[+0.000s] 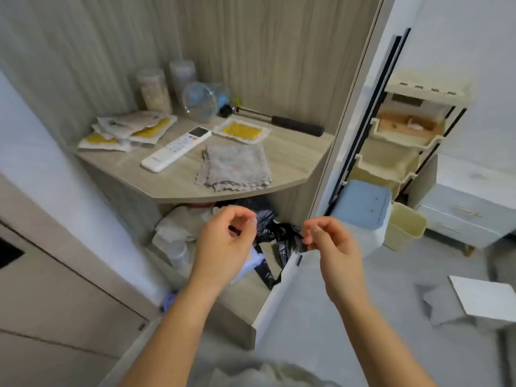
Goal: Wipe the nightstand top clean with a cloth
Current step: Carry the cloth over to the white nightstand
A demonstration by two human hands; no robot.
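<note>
A grey folded cloth (234,167) lies flat near the front right of the wooden nightstand top (181,182). My left hand (223,244) and my right hand (331,241) hover below and in front of the nightstand's curved front edge, apart from the cloth. Both hands have loosely curled fingers and hold nothing. The image is slightly blurred.
On the top sit a white remote (176,148), a pile of yellow-printed packets (125,131), another packet (241,131), two jars (153,89), a clear bowl (200,101) and a black-handled tool (279,120). Black bags (275,233) fill the shelf below. A tiered rack (402,141) and blue bin (361,208) stand right.
</note>
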